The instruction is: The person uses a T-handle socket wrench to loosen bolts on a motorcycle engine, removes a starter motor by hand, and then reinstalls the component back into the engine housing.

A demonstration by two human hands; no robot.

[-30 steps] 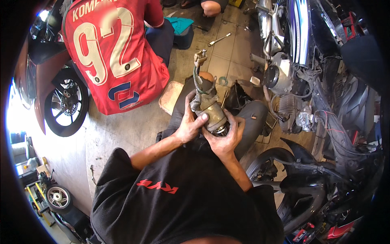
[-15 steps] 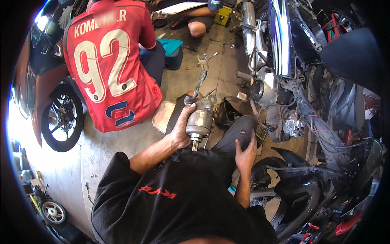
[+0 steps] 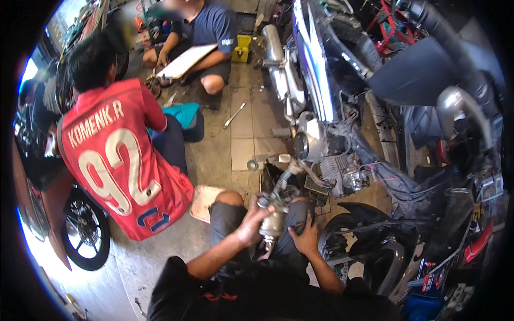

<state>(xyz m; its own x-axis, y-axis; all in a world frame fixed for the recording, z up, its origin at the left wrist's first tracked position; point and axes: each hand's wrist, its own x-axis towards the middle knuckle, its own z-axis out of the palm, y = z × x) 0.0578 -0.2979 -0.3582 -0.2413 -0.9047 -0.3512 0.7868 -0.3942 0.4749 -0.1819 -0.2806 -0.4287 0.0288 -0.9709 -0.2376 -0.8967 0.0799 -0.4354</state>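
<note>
The finned engine [image 3: 340, 172] of the dismantled motorcycle is the reference for all locations. The cylindrical metal motor [image 3: 272, 224] is located left of the engine and nearer the person's body, above the lap. The left hand [image 3: 252, 222] grasps the motor by its side. The motor's shaft end faces the body; the cable [image 3: 286, 179], blurred, extends from the opposite end. The right hand [image 3: 305, 236] is free of any part: its fingers are spread and it rests on the right leg, on the body side of the engine.

From where I stand, a pale tray [image 3: 200, 204] is visible left of the engine, beside the left knee. A flat ring [image 3: 252, 165] and a spanner [image 3: 234, 115] lie on the floor left of the engine, the spanner farther from the body. A co-worker [image 3: 124, 166] in a red shirt is positioned well left of the engine.
</note>
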